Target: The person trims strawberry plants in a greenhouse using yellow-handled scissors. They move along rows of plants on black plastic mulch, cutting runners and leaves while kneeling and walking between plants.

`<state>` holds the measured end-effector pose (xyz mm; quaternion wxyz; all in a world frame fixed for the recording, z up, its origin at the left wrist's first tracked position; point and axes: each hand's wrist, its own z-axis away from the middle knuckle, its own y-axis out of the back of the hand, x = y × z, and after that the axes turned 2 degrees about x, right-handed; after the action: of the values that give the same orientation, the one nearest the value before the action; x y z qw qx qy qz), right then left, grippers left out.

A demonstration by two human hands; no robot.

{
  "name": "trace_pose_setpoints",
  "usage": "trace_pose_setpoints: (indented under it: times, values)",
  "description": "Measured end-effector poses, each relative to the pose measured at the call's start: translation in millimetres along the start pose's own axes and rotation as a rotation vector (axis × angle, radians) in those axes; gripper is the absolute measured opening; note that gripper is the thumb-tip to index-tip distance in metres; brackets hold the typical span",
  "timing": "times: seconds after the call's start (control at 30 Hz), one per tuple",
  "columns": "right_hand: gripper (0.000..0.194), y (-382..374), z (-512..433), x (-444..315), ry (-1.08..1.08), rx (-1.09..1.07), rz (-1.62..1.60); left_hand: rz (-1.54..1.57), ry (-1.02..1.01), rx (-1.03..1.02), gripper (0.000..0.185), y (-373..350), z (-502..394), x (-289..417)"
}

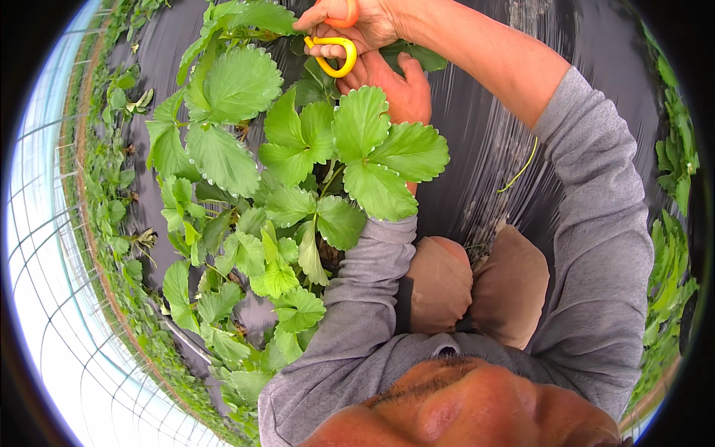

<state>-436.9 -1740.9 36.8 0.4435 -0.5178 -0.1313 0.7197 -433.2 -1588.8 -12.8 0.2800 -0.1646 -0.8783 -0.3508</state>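
At the top of the head view, my right hand (373, 25) holds a pair of scissors or snips by its looped handles, one orange and one yellow (351, 60). The blades cannot be made out. My left hand (399, 89) lies just below it, partly behind strawberry leaves, with the thumb raised; its other fingers are largely hidden, so whether they grip anything is unclear. A leafy strawberry plant (366, 159) with toothed green leaves spreads in front of my left forearm. Larger leaves (237, 84) edged with water drops stand left of both hands.
Black plastic mulch film (469, 100) covers the ground, with a loose green stem (520, 167) on it. My bent knees (441, 279) are close below. More plant rows run along the left (117, 207) and right (676, 139), with a grid-like structure (44, 234) at far left.
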Motion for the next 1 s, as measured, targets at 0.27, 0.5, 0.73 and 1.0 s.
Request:
trace_pose_setpoints:
  times: [0.27,0.5,0.73,1.0]
  values:
    - [0.028,5,-10,-6,0.030,0.038,-0.082,-0.041,0.013,0.010,0.046,2,1,3]
    - [0.031,1,6,-24,0.038,0.089,0.266,-0.090,0.080,-0.084,0.051,17,-3,20]
    - [0.029,6,32,-16,0.060,0.058,0.268,-0.164,0.118,-0.071,0.059,15,-4,24]
    - [0.032,23,52,-18,0.101,0.137,0.185,-0.119,0.053,-0.095,0.060,18,-2,21]
